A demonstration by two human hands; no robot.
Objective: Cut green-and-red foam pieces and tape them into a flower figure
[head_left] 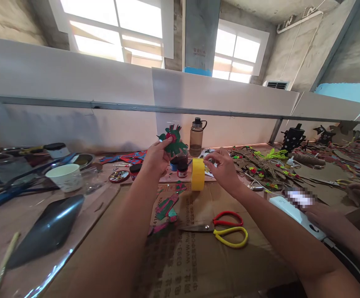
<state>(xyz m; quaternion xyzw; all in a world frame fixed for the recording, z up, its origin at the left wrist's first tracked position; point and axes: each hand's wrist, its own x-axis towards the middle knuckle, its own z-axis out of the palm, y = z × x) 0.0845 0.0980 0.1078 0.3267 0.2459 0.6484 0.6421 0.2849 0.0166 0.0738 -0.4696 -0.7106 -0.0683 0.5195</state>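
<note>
My left hand (pixel 159 155) is closed on a green and red painted cutout with spiky edges (pixel 175 142), held up above the table. My right hand (pixel 223 167) pinches at the upper right edge of a roll of yellow tape (pixel 197 176), which stands upright on its rim. Whether a strip of tape lies between those fingers is too small to see. Below the roll, scissors (pixel 209 227) with one red and one yellow handle lie on the cardboard (pixel 229 269). Painted green and pink scraps (pixel 165 207) lie left of them.
Behind my hands stand a bottle (pixel 196 138) and paint jars (pixel 182 170). On the left are a white cup (pixel 63 177) and a dark flat panel (pixel 49 231). Twine decorations (pixel 254 163) fill the right side, near a white power strip (pixel 296 215) and another person's hand (pixel 328 219).
</note>
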